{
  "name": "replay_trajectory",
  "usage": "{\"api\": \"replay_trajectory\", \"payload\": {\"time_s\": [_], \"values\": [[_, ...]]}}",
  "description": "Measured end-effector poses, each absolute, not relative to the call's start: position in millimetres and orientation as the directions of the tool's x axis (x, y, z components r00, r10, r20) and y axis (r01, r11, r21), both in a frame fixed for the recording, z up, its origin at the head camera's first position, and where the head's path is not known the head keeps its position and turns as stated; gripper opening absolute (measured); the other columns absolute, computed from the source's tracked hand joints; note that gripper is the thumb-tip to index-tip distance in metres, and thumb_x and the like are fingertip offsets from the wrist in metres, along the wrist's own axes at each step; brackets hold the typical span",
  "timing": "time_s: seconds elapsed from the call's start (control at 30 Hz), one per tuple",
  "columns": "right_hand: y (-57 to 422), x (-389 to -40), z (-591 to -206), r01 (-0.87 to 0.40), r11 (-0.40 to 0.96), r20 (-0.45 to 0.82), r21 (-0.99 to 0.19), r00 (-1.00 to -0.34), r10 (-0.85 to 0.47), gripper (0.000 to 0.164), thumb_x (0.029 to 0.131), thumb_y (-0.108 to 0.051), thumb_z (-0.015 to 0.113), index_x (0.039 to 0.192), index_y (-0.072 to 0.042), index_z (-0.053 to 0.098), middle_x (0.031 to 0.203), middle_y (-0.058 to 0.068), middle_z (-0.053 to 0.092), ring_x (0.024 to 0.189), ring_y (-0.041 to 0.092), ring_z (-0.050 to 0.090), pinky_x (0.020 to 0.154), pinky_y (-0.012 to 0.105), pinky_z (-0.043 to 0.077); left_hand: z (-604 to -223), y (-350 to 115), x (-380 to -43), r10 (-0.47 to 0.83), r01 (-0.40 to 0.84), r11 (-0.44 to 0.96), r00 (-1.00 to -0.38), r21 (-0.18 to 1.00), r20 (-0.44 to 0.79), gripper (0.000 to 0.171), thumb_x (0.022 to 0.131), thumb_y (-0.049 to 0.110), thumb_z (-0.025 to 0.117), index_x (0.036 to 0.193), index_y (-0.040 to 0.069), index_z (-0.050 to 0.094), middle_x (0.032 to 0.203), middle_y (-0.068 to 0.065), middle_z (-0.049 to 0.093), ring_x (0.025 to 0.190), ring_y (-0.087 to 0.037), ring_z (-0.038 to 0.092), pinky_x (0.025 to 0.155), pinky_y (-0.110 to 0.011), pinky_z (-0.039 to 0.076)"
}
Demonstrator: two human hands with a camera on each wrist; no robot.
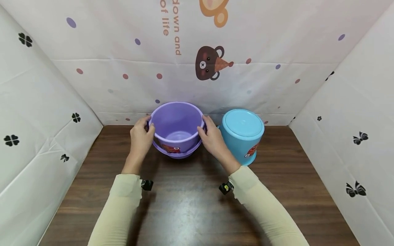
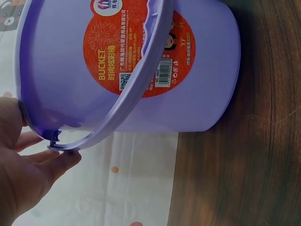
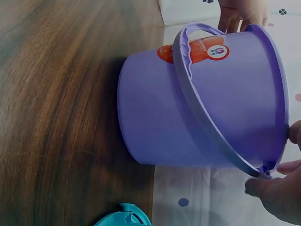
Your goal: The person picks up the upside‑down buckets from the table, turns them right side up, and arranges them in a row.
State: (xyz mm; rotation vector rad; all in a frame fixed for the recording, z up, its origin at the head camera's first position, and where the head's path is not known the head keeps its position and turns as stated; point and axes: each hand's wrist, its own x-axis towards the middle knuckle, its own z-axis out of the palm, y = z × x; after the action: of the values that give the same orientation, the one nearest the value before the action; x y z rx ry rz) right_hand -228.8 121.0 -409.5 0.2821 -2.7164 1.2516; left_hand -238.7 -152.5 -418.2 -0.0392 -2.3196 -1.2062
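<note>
A purple bucket (image 1: 176, 118) stands upright, mouth up, against the back wall. Its carrying handle (image 2: 123, 106) hangs down across the front, partly over a round red label (image 2: 106, 59). On the left side of the rim, my left hand (image 1: 141, 135) grips the edge near the handle joint, thumb on top. My right hand (image 1: 213, 138) holds the opposite side of the rim in the same manner. The bucket's inside shows nothing but its bare bottom. Whether its base touches the table fully, I cannot tell.
Just right of my right hand, a light blue bucket (image 1: 241, 145) stands upside down with a red label. The brown wood-grain table (image 1: 181, 205) lies under both. Printed white sheets (image 1: 123, 89) form walls at the back and both sides.
</note>
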Motion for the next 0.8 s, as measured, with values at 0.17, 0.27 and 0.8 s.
{"api": "replay_trajectory", "payload": {"time_s": [0.17, 0.27, 0.8], "values": [[129, -221, -406, -0.301, 0.587, 0.286, -0.751, -0.950, -0.122, 0.060, 0.106, -0.035, 0.054, 0.160, -0.012, 0.038, 0.171, 0.012, 0.025, 0.156, 0.033, 0.029, 0.124, 0.054, 0.030, -419, -152, -238, -0.222, 0.284, 0.552, -0.856, 0.784, 0.467, 0.033, 0.100, 0.010, 0.061, 0.129, -0.005, 0.067, 0.129, -0.023, 0.068, 0.116, -0.038, 0.068, 0.100, -0.048, 0.056], [138, -215, -402, -0.357, 0.538, 0.343, -0.764, -0.930, -0.131, 0.059, 0.106, -0.034, 0.055, 0.159, -0.015, 0.038, 0.171, 0.006, 0.025, 0.156, 0.028, 0.028, 0.119, 0.054, 0.037, -419, -152, -236, -0.241, 0.281, 0.527, -0.856, 0.802, 0.458, 0.036, 0.101, 0.014, 0.062, 0.132, -0.004, 0.065, 0.131, -0.024, 0.067, 0.117, -0.040, 0.067, 0.101, -0.050, 0.055], [179, -181, -390, -0.467, 0.312, 0.445, -0.827, -0.884, -0.145, 0.056, 0.104, -0.012, 0.061, 0.156, -0.014, 0.044, 0.166, 0.000, 0.036, 0.154, 0.018, 0.035, 0.123, 0.039, 0.034, -389, -127, -205, -0.178, 0.491, 0.496, -0.750, 0.716, 0.637, 0.039, 0.097, 0.012, 0.066, 0.134, -0.001, 0.065, 0.137, -0.018, 0.065, 0.128, -0.033, 0.062, 0.106, -0.050, 0.051]]}}
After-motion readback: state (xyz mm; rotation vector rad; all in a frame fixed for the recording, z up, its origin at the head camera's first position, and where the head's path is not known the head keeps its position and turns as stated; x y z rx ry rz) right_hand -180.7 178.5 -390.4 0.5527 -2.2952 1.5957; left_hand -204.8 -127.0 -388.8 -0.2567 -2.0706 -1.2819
